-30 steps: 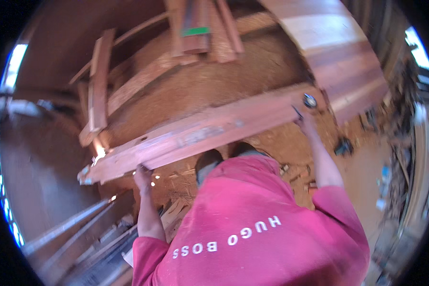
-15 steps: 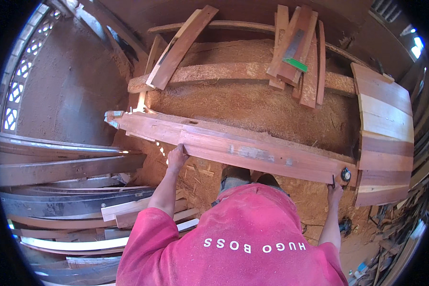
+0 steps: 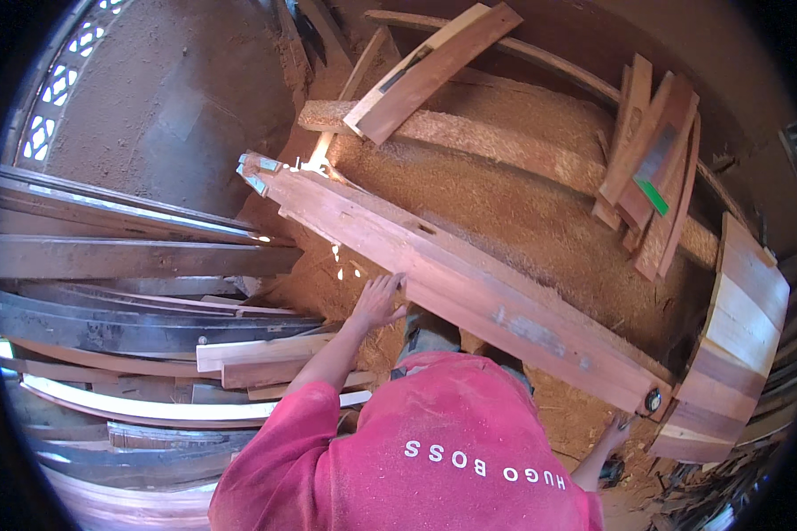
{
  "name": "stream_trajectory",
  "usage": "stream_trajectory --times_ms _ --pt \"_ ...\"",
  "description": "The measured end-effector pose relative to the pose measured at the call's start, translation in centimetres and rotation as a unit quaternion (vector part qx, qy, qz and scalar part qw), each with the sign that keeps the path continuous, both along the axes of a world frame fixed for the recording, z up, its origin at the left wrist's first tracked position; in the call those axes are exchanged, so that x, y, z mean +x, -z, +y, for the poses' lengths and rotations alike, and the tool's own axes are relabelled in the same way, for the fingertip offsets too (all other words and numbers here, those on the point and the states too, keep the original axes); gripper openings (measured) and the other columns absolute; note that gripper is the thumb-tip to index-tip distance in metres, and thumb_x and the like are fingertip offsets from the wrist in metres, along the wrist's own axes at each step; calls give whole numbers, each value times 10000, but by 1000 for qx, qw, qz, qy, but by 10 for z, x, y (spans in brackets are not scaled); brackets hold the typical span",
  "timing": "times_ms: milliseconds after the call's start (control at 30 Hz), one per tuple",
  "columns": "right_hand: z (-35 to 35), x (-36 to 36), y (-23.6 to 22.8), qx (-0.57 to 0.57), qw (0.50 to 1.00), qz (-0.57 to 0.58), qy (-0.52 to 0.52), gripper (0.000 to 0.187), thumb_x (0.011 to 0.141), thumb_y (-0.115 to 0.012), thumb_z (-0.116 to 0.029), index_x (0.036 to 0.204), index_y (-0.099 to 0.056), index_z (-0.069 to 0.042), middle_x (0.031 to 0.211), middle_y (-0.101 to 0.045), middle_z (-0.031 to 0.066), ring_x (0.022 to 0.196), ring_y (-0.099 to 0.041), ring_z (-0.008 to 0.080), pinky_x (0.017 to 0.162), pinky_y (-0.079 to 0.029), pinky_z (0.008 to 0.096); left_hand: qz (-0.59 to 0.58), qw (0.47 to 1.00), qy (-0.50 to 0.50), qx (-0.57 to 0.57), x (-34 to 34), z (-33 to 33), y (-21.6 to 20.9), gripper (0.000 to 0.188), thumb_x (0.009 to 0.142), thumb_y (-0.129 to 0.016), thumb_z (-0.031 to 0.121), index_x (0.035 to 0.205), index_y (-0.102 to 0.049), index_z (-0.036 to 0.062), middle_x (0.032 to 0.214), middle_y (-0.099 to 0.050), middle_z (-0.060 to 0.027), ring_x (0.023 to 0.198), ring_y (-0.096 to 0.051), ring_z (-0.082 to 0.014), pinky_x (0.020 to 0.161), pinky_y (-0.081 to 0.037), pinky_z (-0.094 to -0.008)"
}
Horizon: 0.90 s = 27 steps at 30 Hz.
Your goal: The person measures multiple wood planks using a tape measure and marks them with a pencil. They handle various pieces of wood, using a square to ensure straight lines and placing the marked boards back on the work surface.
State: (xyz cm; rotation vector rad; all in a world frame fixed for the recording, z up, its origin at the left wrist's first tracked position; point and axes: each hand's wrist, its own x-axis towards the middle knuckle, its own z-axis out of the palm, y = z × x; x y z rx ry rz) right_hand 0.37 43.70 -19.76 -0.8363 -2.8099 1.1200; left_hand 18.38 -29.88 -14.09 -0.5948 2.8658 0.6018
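Note:
A long reddish board lies slanting from the upper left to the lower right across a sawdust-covered beam. My left hand touches its near edge around the middle, with fingers stretched out and holding nothing. By the board's right end, my right hand is closed around a thin dark thing, too small to name. Close to that hand, a round black object with a pale face, possibly a tape measure, sits on the board's end.
Several short planks and a green-tipped tool rest on a far beam. Two boards lean farther left. A striped panel of joined boards stands at the right. Long timbers are stacked at left; sawdust covers the ground.
The view has turned, so the board now slants more steeply. My left hand has loosened from pinching the board's edge, its fingers now straighter. My right hand stays by the right end.

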Motion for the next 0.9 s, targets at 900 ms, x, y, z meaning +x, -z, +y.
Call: stream_trajectory --times_ms 900 --pt "-418 283 -105 -14 959 -279 -51 212 917 -669 -202 825 -704 -13 654 -687 80 546 -632 162 477 -490 348 19 985 -168 44 -284 -430 118 810 679 -886 322 1321 -486 30 1172 -637 -228 1140 -597 -390 967 -497 -472"
